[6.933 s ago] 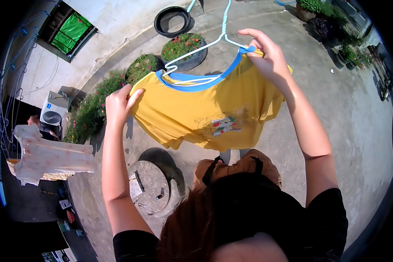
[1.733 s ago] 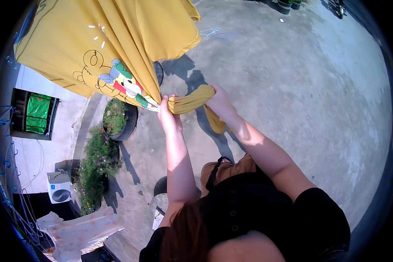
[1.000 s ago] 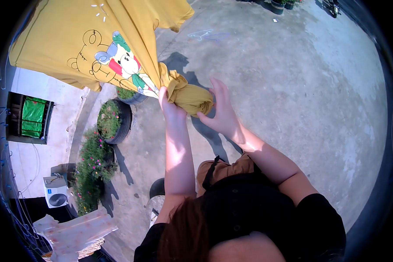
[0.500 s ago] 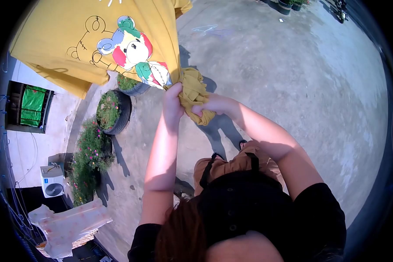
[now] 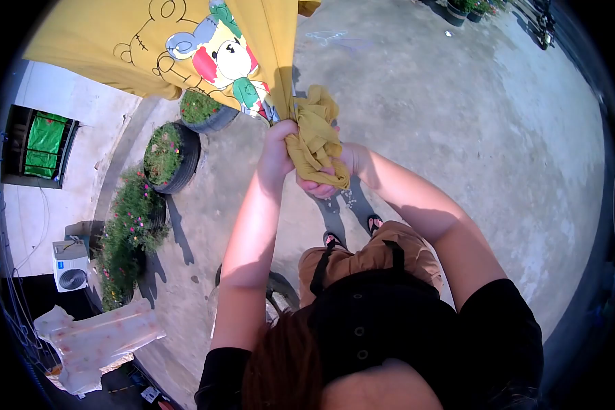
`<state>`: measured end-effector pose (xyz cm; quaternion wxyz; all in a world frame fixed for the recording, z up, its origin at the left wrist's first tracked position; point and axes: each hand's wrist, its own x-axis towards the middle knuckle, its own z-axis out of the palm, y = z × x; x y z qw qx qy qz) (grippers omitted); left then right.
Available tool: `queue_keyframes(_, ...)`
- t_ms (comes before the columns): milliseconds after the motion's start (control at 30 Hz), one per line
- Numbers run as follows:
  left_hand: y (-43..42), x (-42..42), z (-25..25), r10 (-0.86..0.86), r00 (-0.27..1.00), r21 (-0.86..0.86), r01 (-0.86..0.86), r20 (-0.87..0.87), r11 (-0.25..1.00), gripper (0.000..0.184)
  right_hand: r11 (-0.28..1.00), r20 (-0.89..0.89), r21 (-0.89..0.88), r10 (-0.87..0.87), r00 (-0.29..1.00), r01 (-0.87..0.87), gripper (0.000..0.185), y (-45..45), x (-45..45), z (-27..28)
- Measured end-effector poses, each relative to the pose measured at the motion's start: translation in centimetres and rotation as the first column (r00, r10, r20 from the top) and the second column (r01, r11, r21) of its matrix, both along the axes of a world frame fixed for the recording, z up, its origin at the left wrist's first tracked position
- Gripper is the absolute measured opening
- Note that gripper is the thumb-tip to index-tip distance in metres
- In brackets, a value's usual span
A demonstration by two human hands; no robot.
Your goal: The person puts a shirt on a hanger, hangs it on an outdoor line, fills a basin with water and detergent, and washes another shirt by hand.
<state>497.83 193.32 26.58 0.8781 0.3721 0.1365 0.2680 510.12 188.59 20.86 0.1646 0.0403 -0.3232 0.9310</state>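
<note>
Below the hands (image 5: 299, 160), both gripping the yellow shirt's (image 5: 270, 55) bunched hem, lies sunlit concrete ground (image 5: 417, 116), with flower-filled tyre planters (image 5: 173, 157) to their left.

Head view: from head height, forward and down
Shirt (image 5: 143, 44): near, upper left
Ground (image 5: 458, 130): farther, right

The yellow shirt (image 5: 270, 48), printed with a colorful patchwork bear, hangs spread at the top, its lower end bunched and twisted between both hands (image 5: 278, 152).
</note>
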Motion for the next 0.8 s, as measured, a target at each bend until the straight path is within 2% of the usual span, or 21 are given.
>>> queue_keyframes(100, -0.5, 0.3, 0.0, 0.009, 0.996, -0.003, -0.009, 0.088, 1.000, 0.058, 0.998, -0.014, 0.027, 0.062, 0.998, -0.061, 0.035, 0.7, 0.5, -0.8)
queue_keyframes(167, -1.4, 0.9, 1.4, 0.012, 0.993, -0.009, -0.011, 0.115, 1.000, 0.056, 0.997, 0.005, 0.065, 0.030, 1.000, -0.030, 0.036, 1.0, 1.0, -1.5)
queue_keyframes(267, 0.4, 0.5, -1.0, 0.115, 0.992, 0.098, -0.110, -0.050, 0.989, 0.054, 0.979, 0.139, 0.131, -0.174, 0.975, 0.156, 0.039, 1.0, 2.7, -0.8)
queue_keyframes(367, 0.4, 1.0, -0.2, 0.260, 0.954, -0.069, -0.272, -0.152, 0.960, 0.045, 0.927, 0.327, 0.157, -0.375, 0.867, 0.342, 0.046, 0.4, 3.9, 1.4)
queue_keyframes(433, 1.2, 1.0, -0.9, 0.383, 0.916, -0.018, -0.388, -0.120, 0.922, 0.041, 0.898, 0.429, 0.117, -0.431, 0.794, 0.425, 0.054, -0.1, 4.2, 1.6)
queue_keyframes(533, 2.0, 0.4, -1.9, 0.486, 0.870, 0.003, -0.488, -0.084, 0.873, 0.035, 0.658, 0.384, 0.080, -0.714, 0.586, 0.749, 0.067, -1.9, 5.2, 1.4)
queue_keyframes(600, 1.4, 0.6, -0.9, 0.553, 0.825, -0.008, -0.558, -0.114, 0.830, 0.030, 0.403, 0.284, 0.266, -0.901, 0.329, 0.876, 0.073, -3.6, 4.6, 1.4)
queue_keyframes(633, 2.0, 1.0, -1.6, 0.566, 0.821, -0.010, -0.568, -0.076, 0.823, 0.029, 0.256, 0.214, 0.342, -0.958, 0.190, 0.904, 0.077, -4.6, 4.3, 1.5)
queue_keyframes(667, 3.1, 1.2, -2.8, 0.578, 0.815, -0.013, -0.579, -0.040, 0.815, 0.029, 0.171, 0.151, 0.416, -0.982, 0.117, 0.893, 0.083, -5.2, 3.7, 1.6)
queue_keyframes(733, 3.3, 2.0, -3.1, 0.592, 0.806, -0.051, -0.590, 0.017, 0.806, 0.027, -0.111, -0.033, 0.785, -0.990, -0.138, 0.610, 0.085, -5.9, 2.3, 2.8)
queue_keyframes(767, 3.1, 2.3, -2.7, 0.586, 0.810, -0.059, -0.584, 0.014, 0.810, 0.028, -0.242, -0.163, 0.888, -0.961, -0.224, 0.392, 0.087, -5.8, 1.7, 3.3)
queue_keyframes(800, 2.7, 2.6, -2.3, 0.578, 0.816, -0.065, -0.577, 0.011, 0.814, 0.030, -0.348, -0.315, 0.934, -0.907, -0.281, 0.077, 0.089, -5.3, 1.4, 2.9)
